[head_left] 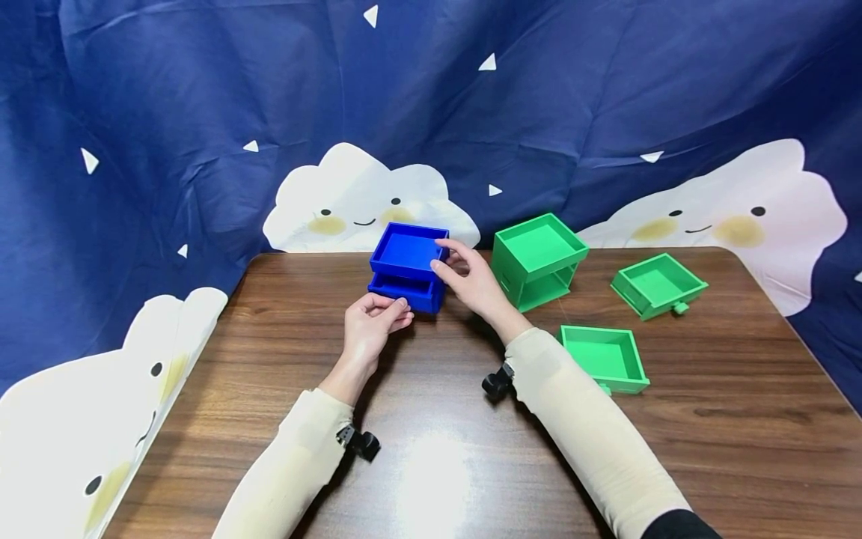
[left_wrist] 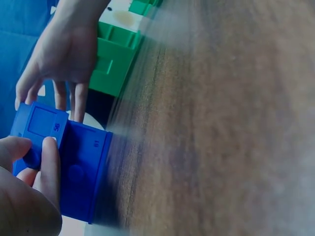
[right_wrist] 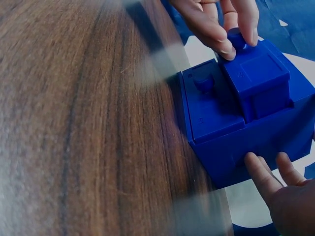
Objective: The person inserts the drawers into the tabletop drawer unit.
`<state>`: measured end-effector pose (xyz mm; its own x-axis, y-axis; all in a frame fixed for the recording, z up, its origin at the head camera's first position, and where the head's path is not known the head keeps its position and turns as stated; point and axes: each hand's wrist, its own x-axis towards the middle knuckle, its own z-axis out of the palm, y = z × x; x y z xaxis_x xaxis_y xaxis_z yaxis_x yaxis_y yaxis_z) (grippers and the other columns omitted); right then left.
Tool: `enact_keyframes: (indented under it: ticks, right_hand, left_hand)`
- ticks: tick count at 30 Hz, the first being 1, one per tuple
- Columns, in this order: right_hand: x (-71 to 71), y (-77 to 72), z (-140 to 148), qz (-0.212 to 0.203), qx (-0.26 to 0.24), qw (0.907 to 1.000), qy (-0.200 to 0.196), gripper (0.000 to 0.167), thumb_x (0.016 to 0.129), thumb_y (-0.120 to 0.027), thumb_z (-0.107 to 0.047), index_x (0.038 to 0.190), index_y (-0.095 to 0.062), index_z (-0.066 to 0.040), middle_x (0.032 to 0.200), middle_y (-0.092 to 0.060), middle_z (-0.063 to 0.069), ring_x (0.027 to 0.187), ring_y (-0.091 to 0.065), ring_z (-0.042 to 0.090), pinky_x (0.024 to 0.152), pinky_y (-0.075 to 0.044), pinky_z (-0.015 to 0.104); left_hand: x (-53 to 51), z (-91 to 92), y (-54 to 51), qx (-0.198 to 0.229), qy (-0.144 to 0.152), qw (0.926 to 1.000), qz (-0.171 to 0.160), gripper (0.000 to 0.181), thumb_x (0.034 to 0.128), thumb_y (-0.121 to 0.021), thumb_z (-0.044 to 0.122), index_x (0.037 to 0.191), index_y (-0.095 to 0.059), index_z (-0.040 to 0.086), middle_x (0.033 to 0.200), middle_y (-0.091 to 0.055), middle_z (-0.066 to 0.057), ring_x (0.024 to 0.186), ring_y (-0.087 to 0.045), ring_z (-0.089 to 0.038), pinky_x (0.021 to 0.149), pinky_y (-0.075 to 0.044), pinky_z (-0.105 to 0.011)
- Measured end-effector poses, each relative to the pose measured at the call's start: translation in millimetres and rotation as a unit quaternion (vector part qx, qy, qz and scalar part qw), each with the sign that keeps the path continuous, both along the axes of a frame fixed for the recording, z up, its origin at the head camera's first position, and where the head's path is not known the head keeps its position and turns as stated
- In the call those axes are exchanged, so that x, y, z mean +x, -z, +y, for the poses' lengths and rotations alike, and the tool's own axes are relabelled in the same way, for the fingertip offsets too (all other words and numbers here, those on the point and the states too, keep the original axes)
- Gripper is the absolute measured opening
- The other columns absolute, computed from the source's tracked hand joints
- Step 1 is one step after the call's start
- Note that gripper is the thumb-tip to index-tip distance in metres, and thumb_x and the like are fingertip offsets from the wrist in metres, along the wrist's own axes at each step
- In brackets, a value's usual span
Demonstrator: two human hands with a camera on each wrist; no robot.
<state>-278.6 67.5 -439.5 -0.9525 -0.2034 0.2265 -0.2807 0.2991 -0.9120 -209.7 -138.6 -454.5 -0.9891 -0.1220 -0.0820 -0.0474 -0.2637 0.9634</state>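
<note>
A blue two-drawer cabinet [head_left: 409, 251] stands near the table's back edge, with its upper drawer [head_left: 404, 288] partly pulled out at the front. My left hand [head_left: 373, 323] pinches this drawer's round knob [right_wrist: 236, 38] between thumb and fingers; the lower drawer [right_wrist: 211, 105] sits flush in the cabinet. On the cabinet's right, my right hand [head_left: 477, 286] has thumb and index finger at the top rim, while other fingertips touch the side wall, as the right wrist view shows. Those fingers [right_wrist: 263, 174] are fairly straight and spread.
A green cabinet [head_left: 539, 247] with an open front stands just right of my right hand. Two green drawers lie farther right, one near the back [head_left: 660, 284] and one [head_left: 606, 355] beside my right forearm. A patterned blue curtain [head_left: 431, 90] hangs behind the table [head_left: 283, 359].
</note>
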Motion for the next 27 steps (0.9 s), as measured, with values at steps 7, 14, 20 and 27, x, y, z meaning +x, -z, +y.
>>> enact_keyframes:
  ticks: [7,14,20,27]
  right_hand:
    - [1.3,-1.0,-0.4,0.000,-0.001,1.0000,0.000,0.048,0.107,-0.069,-0.025,0.153,-0.060,-0.014,0.124,-0.065,0.022,0.116,-0.067,0.039,0.108,-0.054,0.054]
    - [1.4,-0.5,-0.4,-0.003,-0.003,1.0000,0.002,0.049,0.107,-0.069,-0.026,0.153,-0.060,-0.014,0.122,-0.064,0.021,0.115,-0.067,0.039,0.106,-0.054,0.053]
    - [1.1,-0.9,-0.2,0.002,-0.005,1.0000,0.004,0.048,0.107,-0.070,-0.025,0.152,-0.060,-0.013,0.120,-0.064,0.021,0.113,-0.067,0.039,0.106,-0.054,0.053]
    - [0.4,0.6,-1.7,0.002,-0.005,1.0000,0.005,0.048,0.107,-0.070,-0.025,0.152,-0.061,-0.014,0.119,-0.064,0.021,0.114,-0.067,0.039,0.107,-0.054,0.053]
  left_hand:
    - [-8.0,1.6,1.9,0.003,0.002,1.0000,0.003,0.020,0.0955,-0.074,-0.009,0.088,-0.062,0.005,0.077,-0.078,-0.003,0.070,-0.079,-0.015,0.070,-0.067,-0.029]
    - [-12.4,4.4,1.9,0.011,-0.002,0.9999,0.003,0.021,0.0956,-0.074,-0.009,0.087,-0.062,0.006,0.079,-0.079,-0.004,0.070,-0.079,-0.014,0.069,-0.066,-0.027]
    - [-16.9,6.8,1.6,0.012,-0.004,0.9999,0.006,0.022,0.0955,-0.075,-0.008,0.087,-0.062,0.007,0.079,-0.079,-0.005,0.070,-0.079,-0.014,0.069,-0.067,-0.027]
    - [-20.9,7.7,2.4,0.015,-0.006,0.9999,0.005,0.020,0.0961,-0.075,-0.008,0.088,-0.062,0.006,0.078,-0.079,-0.005,0.069,-0.079,-0.014,0.067,-0.066,-0.027]
